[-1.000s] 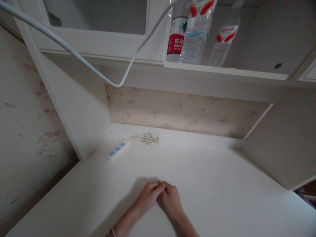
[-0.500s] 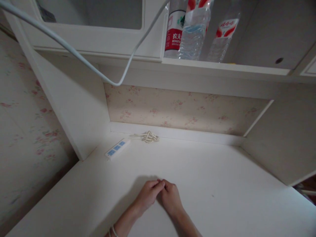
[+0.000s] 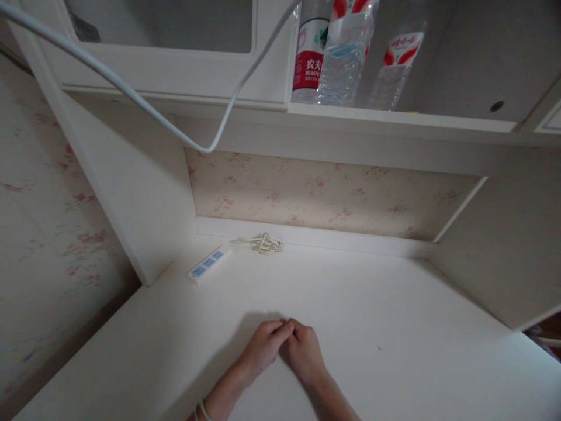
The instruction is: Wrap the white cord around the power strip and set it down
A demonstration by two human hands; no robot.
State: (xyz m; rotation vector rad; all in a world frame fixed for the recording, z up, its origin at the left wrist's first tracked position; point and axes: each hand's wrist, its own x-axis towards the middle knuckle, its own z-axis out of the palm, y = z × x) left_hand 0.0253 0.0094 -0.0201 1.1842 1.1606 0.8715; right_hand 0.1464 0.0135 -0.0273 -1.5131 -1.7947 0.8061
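Observation:
My left hand [image 3: 263, 346] and my right hand [image 3: 304, 349] rest together on the white desktop [image 3: 372, 304], near its front middle. Both are closed, with fingers curled inward and the thumbs meeting at the top. The left thumb lies against the right hand. Nothing shows in either hand, though the undersides of the fingers are hidden. A pale band [image 3: 203, 410] circles my left wrist. The nearest object is a white power strip [image 3: 210, 265] with blue socket faces, farther back on the left.
A bundled pale cord [image 3: 266, 243] lies by the back edge, beside the power strip. Overhead, a shelf [image 3: 394, 121] holds plastic water bottles [image 3: 344, 64]. A thick white cable [image 3: 144, 107] hangs in front of the cabinet. Side panels [image 3: 135, 193] border the desktop.

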